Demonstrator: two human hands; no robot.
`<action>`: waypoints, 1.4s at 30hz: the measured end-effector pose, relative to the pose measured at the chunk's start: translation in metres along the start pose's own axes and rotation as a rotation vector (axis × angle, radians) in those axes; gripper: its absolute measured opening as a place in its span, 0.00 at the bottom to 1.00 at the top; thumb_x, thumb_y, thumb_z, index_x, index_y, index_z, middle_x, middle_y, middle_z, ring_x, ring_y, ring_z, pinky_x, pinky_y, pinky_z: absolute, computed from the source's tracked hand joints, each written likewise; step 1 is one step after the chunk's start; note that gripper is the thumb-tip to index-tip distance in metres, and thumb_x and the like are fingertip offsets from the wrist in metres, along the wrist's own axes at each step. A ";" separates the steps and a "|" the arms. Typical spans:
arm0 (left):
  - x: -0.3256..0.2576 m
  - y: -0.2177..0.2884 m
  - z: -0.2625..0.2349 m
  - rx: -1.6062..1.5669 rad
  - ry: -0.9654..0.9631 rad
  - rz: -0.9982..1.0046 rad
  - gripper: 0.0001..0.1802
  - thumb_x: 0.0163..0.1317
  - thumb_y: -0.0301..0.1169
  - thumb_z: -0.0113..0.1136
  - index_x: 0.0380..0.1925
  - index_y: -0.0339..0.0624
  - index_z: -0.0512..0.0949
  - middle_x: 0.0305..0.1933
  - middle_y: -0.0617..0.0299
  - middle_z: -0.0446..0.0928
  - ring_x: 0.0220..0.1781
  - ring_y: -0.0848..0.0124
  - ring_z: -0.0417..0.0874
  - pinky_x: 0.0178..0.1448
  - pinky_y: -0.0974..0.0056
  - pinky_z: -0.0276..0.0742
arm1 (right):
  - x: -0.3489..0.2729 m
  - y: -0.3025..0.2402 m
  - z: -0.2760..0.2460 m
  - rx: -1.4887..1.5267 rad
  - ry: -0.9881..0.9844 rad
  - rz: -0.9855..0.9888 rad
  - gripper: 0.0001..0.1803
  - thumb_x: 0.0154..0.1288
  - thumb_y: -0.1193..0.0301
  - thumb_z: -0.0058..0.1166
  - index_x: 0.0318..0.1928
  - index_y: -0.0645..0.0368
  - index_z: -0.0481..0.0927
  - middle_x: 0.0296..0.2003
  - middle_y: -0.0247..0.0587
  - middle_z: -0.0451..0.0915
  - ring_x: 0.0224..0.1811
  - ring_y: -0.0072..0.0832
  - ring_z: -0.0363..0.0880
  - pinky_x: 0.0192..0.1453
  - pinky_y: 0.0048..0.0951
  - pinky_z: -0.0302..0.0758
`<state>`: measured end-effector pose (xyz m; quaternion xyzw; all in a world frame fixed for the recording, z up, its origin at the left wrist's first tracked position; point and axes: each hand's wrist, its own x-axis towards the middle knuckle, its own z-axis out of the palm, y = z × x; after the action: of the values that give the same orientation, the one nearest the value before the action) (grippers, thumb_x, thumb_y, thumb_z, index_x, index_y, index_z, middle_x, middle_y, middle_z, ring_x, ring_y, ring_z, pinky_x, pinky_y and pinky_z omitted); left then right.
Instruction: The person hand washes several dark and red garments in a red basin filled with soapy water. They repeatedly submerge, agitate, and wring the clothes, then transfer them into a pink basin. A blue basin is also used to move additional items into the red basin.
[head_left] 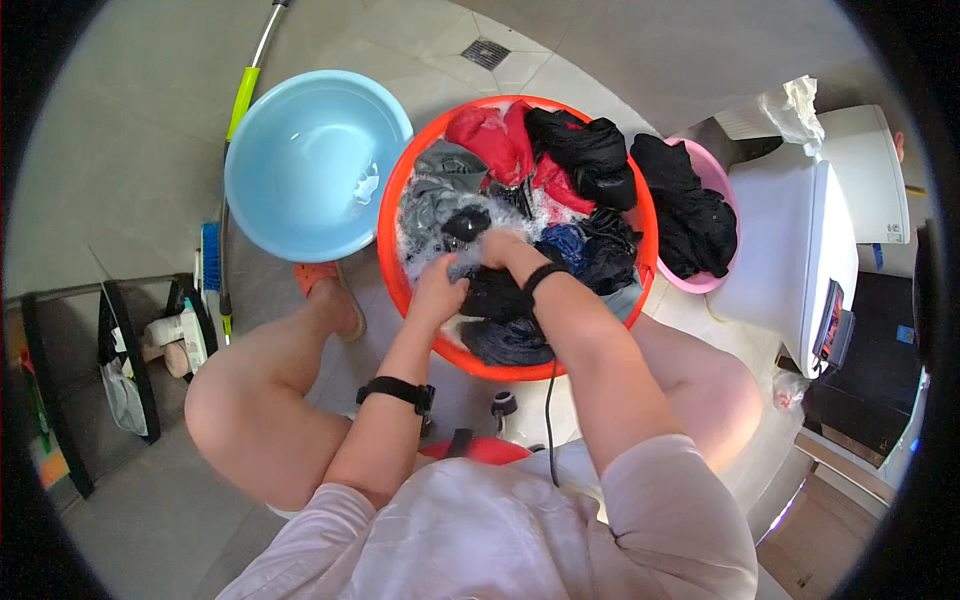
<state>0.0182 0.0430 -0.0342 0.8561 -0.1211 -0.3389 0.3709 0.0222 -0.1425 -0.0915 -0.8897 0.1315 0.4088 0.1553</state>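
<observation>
A round orange tub (648,215) between my knees holds sudsy water and wet clothes. My left hand (438,291) is at its near left side, closed with the fingers curled on a soaked grey garment (440,200). Just right of it and slightly farther in, my right hand (503,250) grips a black garment (490,292); its fingertips are partly hidden by foam and cloth. A red garment (493,140) and a bunched black piece (585,150) lie toward the tub's far side. A dark blue cloth (565,245) sits right of my right hand.
A light blue basin (290,150) with some water stands left of the tub. Black clothes (690,215) fill a pink basin (722,180) at the right, beside a white toilet (780,240). A long-handled brush (211,257) and a black rack (130,360) are at left. A drain (486,53) lies beyond.
</observation>
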 end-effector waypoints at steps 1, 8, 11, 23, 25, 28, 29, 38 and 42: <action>-0.004 0.007 -0.003 0.035 0.057 0.063 0.36 0.52 0.27 0.70 0.64 0.43 0.72 0.68 0.42 0.70 0.68 0.49 0.72 0.70 0.54 0.69 | -0.018 -0.002 -0.009 0.029 0.138 -0.117 0.16 0.51 0.70 0.64 0.44 0.54 0.87 0.47 0.50 0.85 0.52 0.45 0.83 0.56 0.42 0.79; -0.023 0.083 -0.047 -0.028 0.098 0.466 0.48 0.42 0.32 0.77 0.67 0.41 0.67 0.76 0.40 0.57 0.78 0.47 0.57 0.78 0.53 0.59 | -0.184 -0.015 -0.117 0.353 0.550 -0.916 0.22 0.42 0.71 0.69 0.43 0.56 0.82 0.41 0.50 0.80 0.49 0.48 0.78 0.56 0.41 0.75; -0.040 0.128 -0.080 -0.232 0.067 0.476 0.28 0.47 0.27 0.72 0.52 0.38 0.79 0.52 0.47 0.83 0.57 0.54 0.83 0.62 0.57 0.76 | -0.226 -0.014 -0.134 0.534 0.813 -0.964 0.33 0.42 0.68 0.74 0.53 0.59 0.77 0.47 0.46 0.78 0.56 0.40 0.76 0.66 0.36 0.70; -0.111 0.155 -0.141 -1.317 -0.098 0.520 0.22 0.60 0.20 0.50 0.55 0.35 0.75 0.52 0.54 0.81 0.54 0.61 0.83 0.61 0.55 0.78 | -0.194 -0.016 -0.001 1.378 0.719 -0.427 0.21 0.57 0.79 0.56 0.54 0.65 0.80 0.49 0.38 0.84 0.51 0.30 0.78 0.62 0.32 0.72; -0.100 0.134 -0.146 -1.438 -0.029 0.347 0.19 0.62 0.27 0.54 0.53 0.39 0.78 0.53 0.55 0.81 0.54 0.58 0.82 0.63 0.52 0.77 | -0.220 0.003 -0.030 1.450 0.770 -0.448 0.27 0.56 0.79 0.51 0.60 0.66 0.72 0.52 0.44 0.80 0.51 0.31 0.77 0.60 0.33 0.73; -0.087 0.107 -0.135 -1.379 0.007 0.131 0.19 0.58 0.32 0.62 0.50 0.42 0.80 0.53 0.56 0.81 0.54 0.57 0.81 0.62 0.50 0.78 | -0.260 0.025 -0.087 1.693 0.656 -0.661 0.24 0.55 0.78 0.51 0.56 0.65 0.74 0.49 0.41 0.81 0.49 0.32 0.80 0.57 0.31 0.75; -0.082 0.102 -0.126 -1.306 0.058 -0.035 0.20 0.56 0.33 0.66 0.49 0.43 0.80 0.53 0.57 0.81 0.54 0.56 0.81 0.61 0.50 0.78 | -0.267 0.030 -0.109 1.522 0.609 -0.687 0.22 0.56 0.75 0.53 0.53 0.66 0.75 0.47 0.39 0.82 0.46 0.28 0.80 0.54 0.30 0.76; -0.020 0.025 -0.041 -0.804 0.145 -0.215 0.44 0.47 0.27 0.76 0.65 0.40 0.64 0.54 0.47 0.77 0.50 0.58 0.82 0.53 0.54 0.80 | -0.174 0.030 -0.082 0.734 0.716 -0.050 0.57 0.39 0.62 0.80 0.68 0.68 0.61 0.55 0.60 0.79 0.58 0.45 0.79 0.64 0.42 0.75; -0.002 -0.004 0.002 -0.032 0.130 -0.063 0.54 0.52 0.36 0.68 0.77 0.65 0.50 0.70 0.32 0.61 0.70 0.40 0.67 0.72 0.47 0.66 | -0.110 -0.019 0.006 0.006 0.284 0.088 0.53 0.58 0.66 0.59 0.79 0.44 0.42 0.68 0.67 0.63 0.60 0.50 0.78 0.65 0.43 0.74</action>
<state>0.0152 0.0457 -0.0377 0.8737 -0.0643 -0.2959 0.3808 -0.0442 -0.1107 -0.0073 -0.9314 0.1923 0.2850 0.1195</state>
